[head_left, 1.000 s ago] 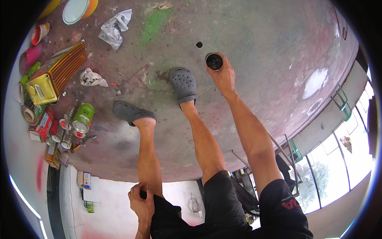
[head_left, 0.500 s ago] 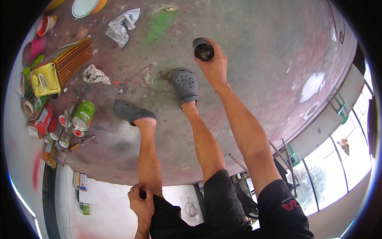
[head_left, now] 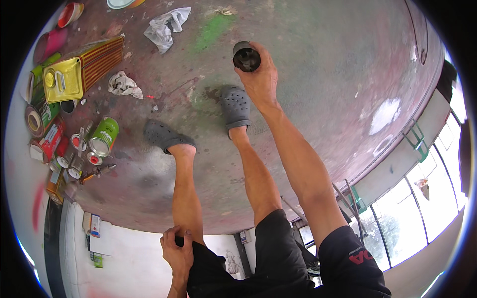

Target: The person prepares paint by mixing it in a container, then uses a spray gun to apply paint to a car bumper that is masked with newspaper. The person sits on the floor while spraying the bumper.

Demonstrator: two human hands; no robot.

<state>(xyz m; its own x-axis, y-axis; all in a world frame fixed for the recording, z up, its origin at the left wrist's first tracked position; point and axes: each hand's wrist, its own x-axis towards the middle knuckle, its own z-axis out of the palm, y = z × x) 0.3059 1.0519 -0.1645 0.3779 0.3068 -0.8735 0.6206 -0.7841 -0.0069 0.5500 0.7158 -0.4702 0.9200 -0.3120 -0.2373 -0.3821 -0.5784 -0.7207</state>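
Out in front, my right hand [head_left: 262, 79] is wrapped round a small dark cup [head_left: 247, 58] from its right side. The mouth of the cup faces up; its inside looks dark and shiny, and what it contains cannot be made out. Low in the picture, my left hand [head_left: 178, 254] lies by the hem of my black shorts [head_left: 211, 265], its fingers curled. Something black shows between thumb and fingers; it may be the shorts' cloth. Two grey clogs [head_left: 235, 105] are on my feet, below and left of the cup.
Along the left wall stand a yellow-topped rectangular tin [head_left: 63, 79], a green can [head_left: 105, 136], a red container [head_left: 70, 15] and several smaller cans. Crumpled white paper [head_left: 166, 29] and a stained rag [head_left: 124, 85] lie on the paint-marked floor [head_left: 318, 74]. A green chair [head_left: 420, 144] stands at the right.
My right hand has moved slightly left and up with the cup. The view has shifted a little, so the floor items sit elsewhere in the picture. My left hand stays by the shorts.
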